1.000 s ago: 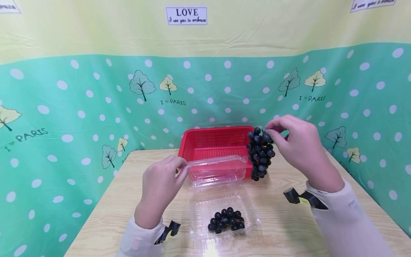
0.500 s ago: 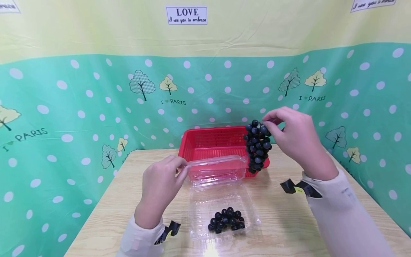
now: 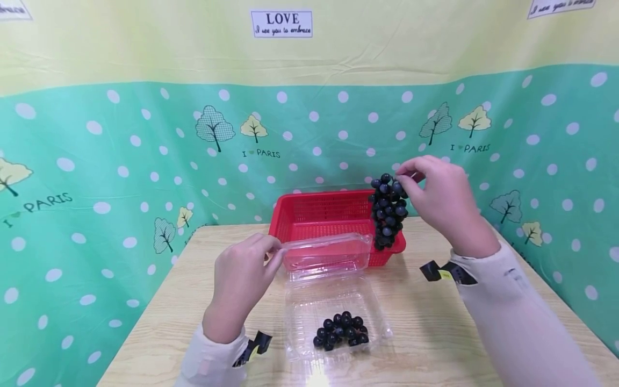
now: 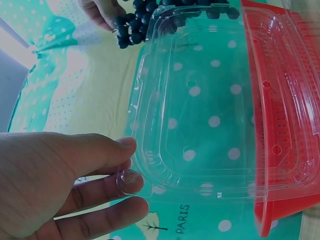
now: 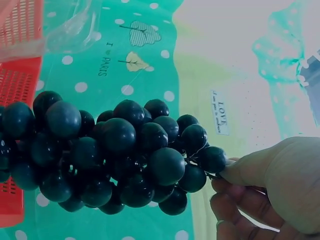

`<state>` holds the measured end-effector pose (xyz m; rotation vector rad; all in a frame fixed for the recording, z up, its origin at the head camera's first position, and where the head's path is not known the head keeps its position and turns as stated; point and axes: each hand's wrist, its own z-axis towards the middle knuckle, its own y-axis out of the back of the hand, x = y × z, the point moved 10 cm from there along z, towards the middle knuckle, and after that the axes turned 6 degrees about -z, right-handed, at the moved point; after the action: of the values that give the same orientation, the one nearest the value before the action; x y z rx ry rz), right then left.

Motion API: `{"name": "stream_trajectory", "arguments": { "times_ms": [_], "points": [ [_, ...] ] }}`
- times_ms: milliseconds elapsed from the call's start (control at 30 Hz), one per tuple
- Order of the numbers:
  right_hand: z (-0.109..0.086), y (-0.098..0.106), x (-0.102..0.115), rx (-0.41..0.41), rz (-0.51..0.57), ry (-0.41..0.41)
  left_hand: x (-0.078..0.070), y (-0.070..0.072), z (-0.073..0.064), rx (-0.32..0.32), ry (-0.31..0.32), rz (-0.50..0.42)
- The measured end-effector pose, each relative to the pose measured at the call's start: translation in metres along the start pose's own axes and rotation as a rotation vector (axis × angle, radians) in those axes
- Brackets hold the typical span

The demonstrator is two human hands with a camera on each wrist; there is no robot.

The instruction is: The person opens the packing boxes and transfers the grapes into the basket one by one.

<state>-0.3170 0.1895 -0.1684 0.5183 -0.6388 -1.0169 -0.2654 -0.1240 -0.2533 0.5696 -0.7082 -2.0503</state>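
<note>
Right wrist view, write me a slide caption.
Right hand pinching a bunch of dark grapes at one end, red basket partly behind.

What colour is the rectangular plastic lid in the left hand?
Colourless and transparent; the left wrist view shows the rectangular plastic lid best.

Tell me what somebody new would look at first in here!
Probably the bright red basket toward the back of the table. Next comes the big bunch of dark grapes hanging from the right hand, seen against the basket's right end. Nearer, a smaller bunch sits in a clear plastic box, whose raised lid the left hand pinches.
</note>
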Motion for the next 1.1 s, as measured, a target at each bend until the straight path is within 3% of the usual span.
{"name": "stream_trajectory", "arguments": {
  "times_ms": [167, 533, 1100],
  "points": [
    [0.004, -0.007, -0.006, -0.001, -0.006, -0.008, 0.0, 0.0, 0.0, -0.005, -0.004, -0.002],
    [0.003, -0.03, -0.013, 0.096, -0.051, -0.032, 0.002, -0.001, -0.001, -0.002, -0.001, 0.002],
    [-0.003, -0.06, -0.021, 0.17, -0.066, -0.053, 0.001, -0.001, 0.0, 0.007, 0.006, 0.001]
  ]
}}
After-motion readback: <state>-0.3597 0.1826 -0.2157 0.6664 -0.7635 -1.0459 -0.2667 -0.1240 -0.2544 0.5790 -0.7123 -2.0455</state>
